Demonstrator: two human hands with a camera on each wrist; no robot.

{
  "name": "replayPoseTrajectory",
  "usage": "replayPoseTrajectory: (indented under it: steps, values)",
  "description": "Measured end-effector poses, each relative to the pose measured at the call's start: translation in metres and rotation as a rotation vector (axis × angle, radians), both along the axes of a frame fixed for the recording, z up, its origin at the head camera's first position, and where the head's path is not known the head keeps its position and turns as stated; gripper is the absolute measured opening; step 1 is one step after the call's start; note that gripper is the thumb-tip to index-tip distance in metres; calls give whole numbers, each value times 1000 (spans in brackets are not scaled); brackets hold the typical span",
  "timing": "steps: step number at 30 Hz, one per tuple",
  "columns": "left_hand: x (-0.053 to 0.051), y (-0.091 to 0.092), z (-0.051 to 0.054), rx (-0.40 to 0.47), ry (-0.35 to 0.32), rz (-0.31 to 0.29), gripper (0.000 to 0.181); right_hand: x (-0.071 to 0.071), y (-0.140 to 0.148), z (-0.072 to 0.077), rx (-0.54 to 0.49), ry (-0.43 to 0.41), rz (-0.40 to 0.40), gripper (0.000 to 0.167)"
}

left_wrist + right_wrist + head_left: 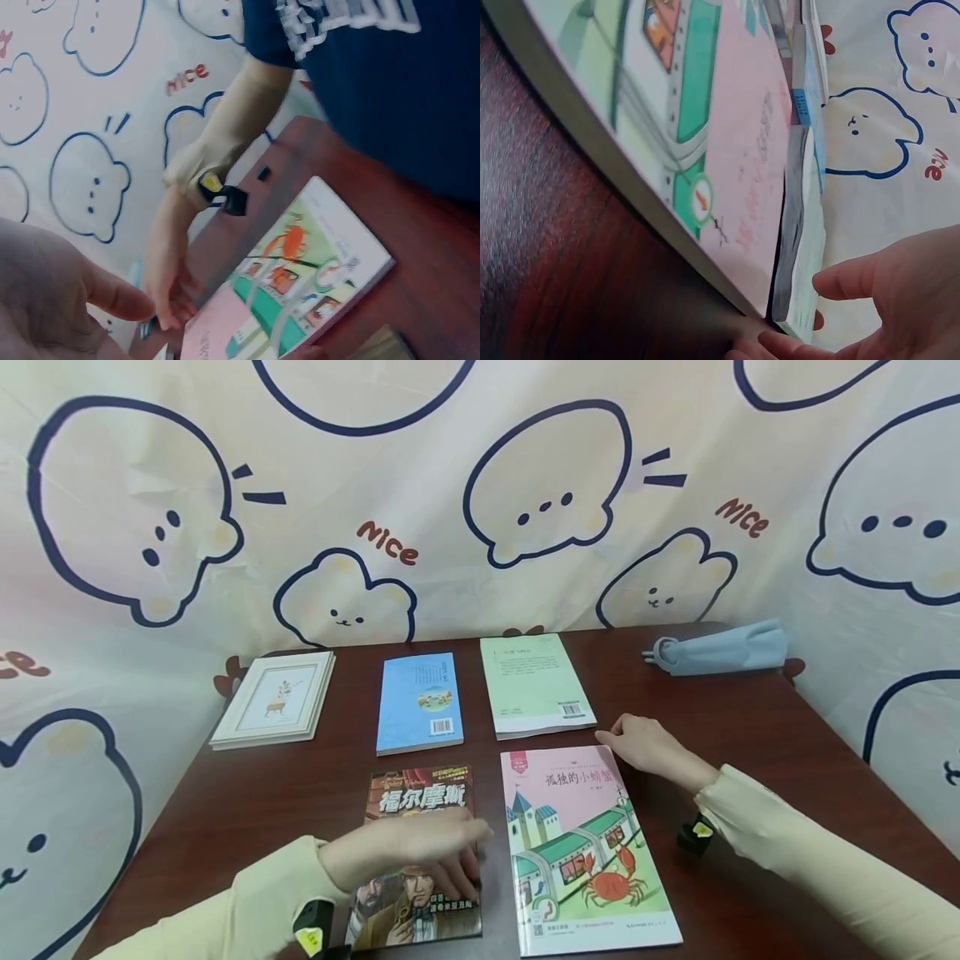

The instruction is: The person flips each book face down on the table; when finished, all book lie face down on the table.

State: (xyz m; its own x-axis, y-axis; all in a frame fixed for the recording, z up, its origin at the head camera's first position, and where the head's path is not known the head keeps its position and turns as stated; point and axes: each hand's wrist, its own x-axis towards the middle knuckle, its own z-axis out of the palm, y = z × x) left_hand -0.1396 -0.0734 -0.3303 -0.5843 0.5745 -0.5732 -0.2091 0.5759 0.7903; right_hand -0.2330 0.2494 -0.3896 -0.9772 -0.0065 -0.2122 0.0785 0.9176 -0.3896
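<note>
A dark-covered book with two figures (405, 914) lies at the front of the table, partly hidden under my left hand (427, 843). That hand is spread across its cover, fingers pointing down by the right edge; whether they touch is unclear. To its right lies a pink and green picture book with a red crab (558, 781). My right hand (647, 745) is at this book's upper right corner. In the right wrist view its thumb (847, 279) stands apart from the fingers, and nothing shows between them.
Behind lie a blue book (408, 706), a light green book (525, 681) and white framed pictures (255, 727), apparently stacked. A light blue folded item, perhaps an umbrella (723, 650), rests at the back right of the brown table (247, 810). A cartoon-patterned curtain (450, 585) surrounds it.
</note>
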Motion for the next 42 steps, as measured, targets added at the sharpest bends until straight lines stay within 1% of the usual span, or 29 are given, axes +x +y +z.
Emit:
replayPoseTrajectory:
  steps: [2, 4, 8, 10, 12, 15, 19, 21, 23, 26, 28, 30, 33, 37, 40, 42]
  values:
    - [4, -1, -3, -22, -36, -24, 40, -1, -1, -2, -3, 7, 6, 47]
    - [7, -2, -5, -21, -59, -41, 40, -3, -2, -2, -7, 15, 12, 46]
    - [12, -3, -9, 28, -150, -62, 48, -5, -3, -3, 0, 22, 13, 47]
    - [14, -2, -12, 45, -193, -51, 54, -6, -4, -3, 6, 20, 13, 48]
    - [16, -1, -15, 52, -235, -28, 60, -6, -6, -3, 13, 20, 13, 49]
    - [17, 1, -19, 65, -275, 10, 66, -7, -7, -4, 17, 21, 12, 49]
    - [17, 3, -20, 87, -341, 16, 68, -7, -7, -4, 21, 20, 9, 48]
    - [17, 4, -21, 96, -359, 9, 67, -7, -7, -4, 22, 18, 9, 47]
    - [16, 4, -21, 97, -363, 6, 67, -6, -7, -4, 24, 18, 11, 46]
    - [18, 4, -23, 99, -365, 12, 67, -5, -6, -3, 25, 14, 6, 45]
    - [19, 5, -24, 102, -380, 15, 67, -4, -5, -3, 28, 15, 4, 43]
    - [20, 5, -25, 114, -399, 21, 68, -3, -5, -2, 28, 15, 2, 42]
    - [21, 6, -26, 138, -448, 30, 70, -1, -4, -1, 34, 21, 6, 41]
    - [22, 9, -25, 166, -491, 55, 73, 0, -5, 1, 51, 33, 0, 40]
    - [23, 12, -25, 152, -494, 79, 74, 2, -6, 2, 61, 44, -7, 40]
    - [23, 13, -26, 133, -482, 77, 74, 3, -6, 2, 62, 45, -12, 41]
